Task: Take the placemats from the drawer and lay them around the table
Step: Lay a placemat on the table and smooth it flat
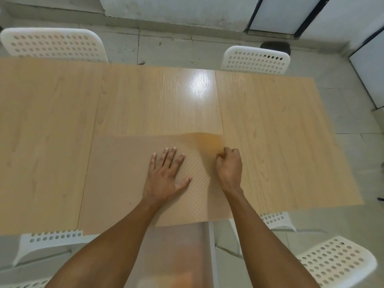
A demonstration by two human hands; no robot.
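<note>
A translucent, textured placemat point(128, 173) lies on the near middle of the light wooden table point(270, 132), and its near part hangs over the table's front edge. My left hand point(166, 175) presses flat on the mat with fingers spread. My right hand point(229, 166) is closed at the mat's right edge, pinching it; the far right corner of the mat curls up off the table. No drawer is in view.
White perforated chairs stand around the table: one at the far left point(52, 44), one at the far right point(255, 60), one at the near left point(52, 238), two at the near right point(336, 260). Tiled floor and a wall lie beyond.
</note>
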